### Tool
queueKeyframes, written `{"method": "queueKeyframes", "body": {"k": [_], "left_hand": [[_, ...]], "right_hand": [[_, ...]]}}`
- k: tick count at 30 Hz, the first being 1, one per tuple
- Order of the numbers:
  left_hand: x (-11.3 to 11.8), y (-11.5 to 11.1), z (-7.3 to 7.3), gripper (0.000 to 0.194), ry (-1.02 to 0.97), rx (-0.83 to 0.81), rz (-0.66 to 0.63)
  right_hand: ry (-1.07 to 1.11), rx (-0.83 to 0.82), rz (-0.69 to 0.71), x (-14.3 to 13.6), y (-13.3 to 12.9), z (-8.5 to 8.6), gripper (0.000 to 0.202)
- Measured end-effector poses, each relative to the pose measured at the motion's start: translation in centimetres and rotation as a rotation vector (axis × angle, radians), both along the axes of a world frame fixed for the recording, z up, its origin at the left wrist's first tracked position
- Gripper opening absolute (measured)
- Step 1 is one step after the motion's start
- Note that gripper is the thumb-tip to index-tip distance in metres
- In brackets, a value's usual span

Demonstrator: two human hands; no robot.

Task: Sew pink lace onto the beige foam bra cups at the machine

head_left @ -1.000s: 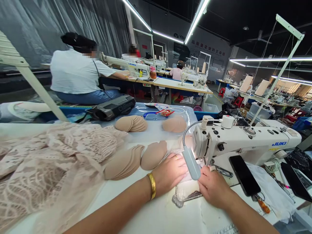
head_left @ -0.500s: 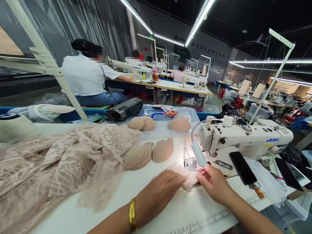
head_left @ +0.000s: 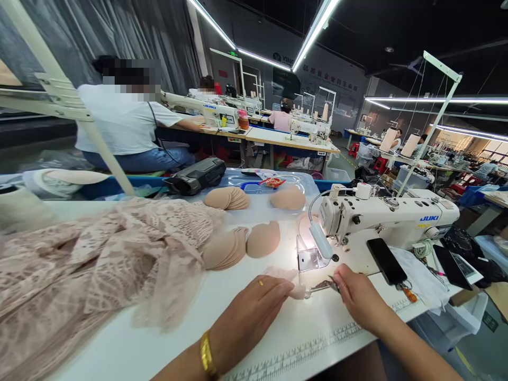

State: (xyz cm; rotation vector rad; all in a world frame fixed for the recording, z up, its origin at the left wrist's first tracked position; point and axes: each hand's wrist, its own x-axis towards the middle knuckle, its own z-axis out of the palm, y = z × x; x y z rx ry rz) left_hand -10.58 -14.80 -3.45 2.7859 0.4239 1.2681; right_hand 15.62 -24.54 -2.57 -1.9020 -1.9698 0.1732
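My left hand (head_left: 254, 309), with a gold ring and bangle, rests on the white table and pinches a small beige lace piece (head_left: 286, 279) near the needle of the white sewing machine (head_left: 389, 217). My right hand (head_left: 354, 293) holds small metal snips (head_left: 319, 287), their tip at the lace piece's edge. The machine's lamp (head_left: 320, 239) lights the spot just behind both hands.
A large heap of beige lace fabric (head_left: 99, 254) covers the table's left. Stacks of beige bra cups (head_left: 238, 244) lie behind my hands. A phone (head_left: 386, 261) rests on the machine bed. Other people sit sewing at tables behind.
The lace piece came out from under the needle toward me. My right hand has taken up snips and put them to its edge. The view shifted slightly right.
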Motion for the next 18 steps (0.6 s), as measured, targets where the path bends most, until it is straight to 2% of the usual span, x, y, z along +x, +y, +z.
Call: {"method": "queueKeyframes", "body": {"k": [2,4,6,9,11,13,16,18], "left_hand": [[0.0,0.1,-0.3,0.027,0.008,-0.011,-0.007],[0.1,0.1,-0.5,0.026,0.015,-0.018,-0.004],[0.1,0.0,-0.5,0.026,0.013,-0.018,-0.004],[0.1,-0.3,-0.2,0.027,0.009,-0.023,-0.016],[0.0,-0.4,-0.2,0.028,0.015,-0.039,-0.024],[-0.2,-0.4,-0.2,0.028,0.022,-0.056,-0.028],[-0.5,-0.2,-0.4,0.026,0.005,-0.06,-0.023],[-0.3,-0.2,-0.5,0.025,-0.011,-0.066,-0.015]], "right_hand": [[0.04,-0.063,0.071,-1.7,-0.9,1.3,0.011],[-0.003,-0.116,0.073,-3.2,-1.2,2.1,0.007],[-0.084,-0.144,0.037,-4.4,-1.0,2.2,0.008],[-0.171,-0.128,0.013,-5.3,0.0,1.2,0.007],[-0.203,-0.086,-0.011,-4.5,0.6,0.4,0.01],[-0.222,-0.037,-0.078,-2.6,0.9,0.0,0.012],[-0.249,0.034,-0.191,0.7,0.7,0.1,0.005],[-0.171,0.115,-0.202,1.4,0.2,0.2,0.014]]}}
